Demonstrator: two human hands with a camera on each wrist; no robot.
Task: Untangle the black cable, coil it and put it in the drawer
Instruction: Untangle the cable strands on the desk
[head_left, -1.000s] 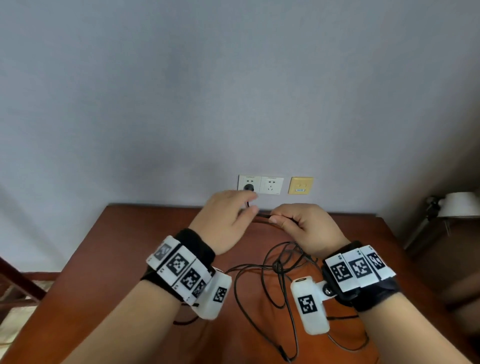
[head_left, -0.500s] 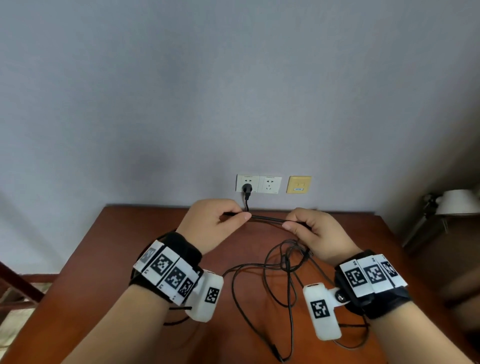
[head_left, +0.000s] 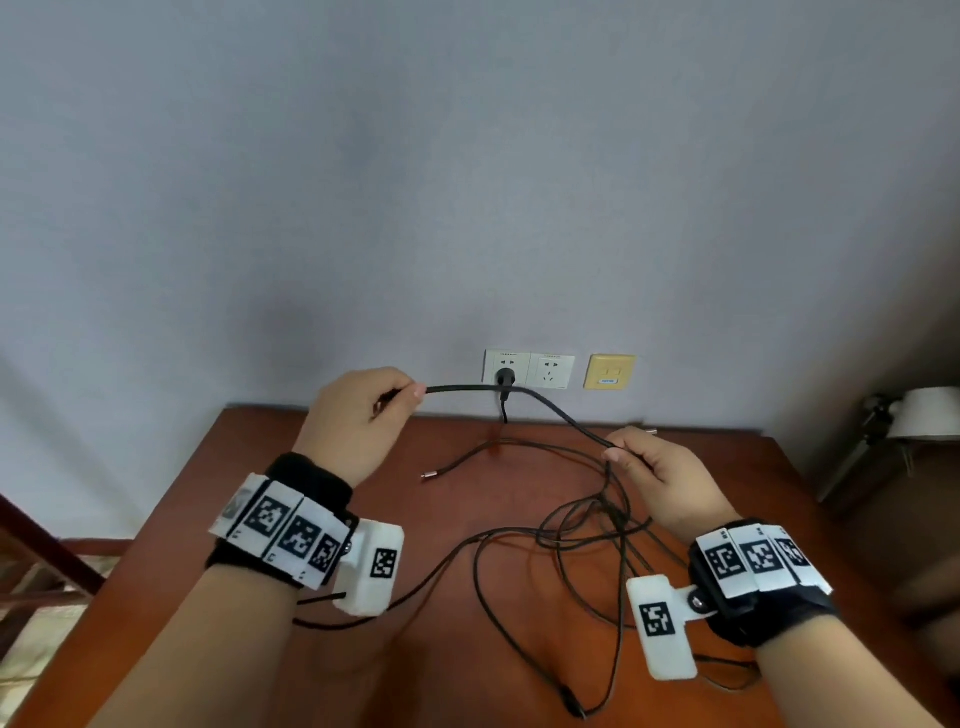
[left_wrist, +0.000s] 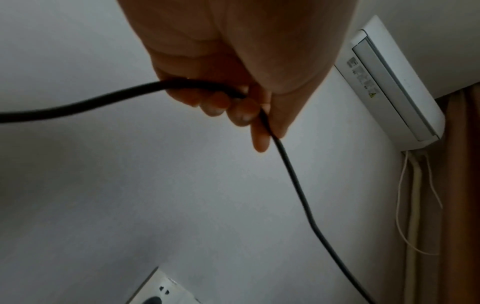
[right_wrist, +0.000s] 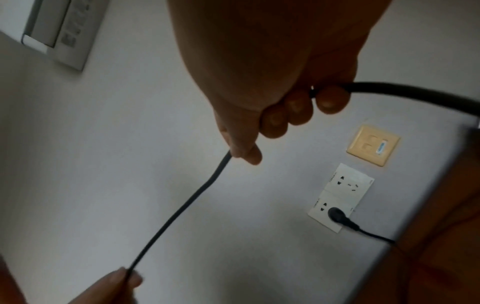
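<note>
Your hands have drawn apart since 0.5 s ago, stretching a longer span of black cable (head_left: 524, 397) between them. Your left hand (head_left: 358, 421) pinches it above the table (head_left: 218, 519); your right hand (head_left: 660, 475) pinches it lower. Remaining loops lie tangled on the table, 1 end near the wall sockets (head_left: 530, 368).

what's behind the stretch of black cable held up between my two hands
Behind the black cable are the wall and a white double socket with a black plug in it. The cable crosses the plug's lower edge.

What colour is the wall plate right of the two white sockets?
Pale yellow wall plate, clearest in the head view.
</note>
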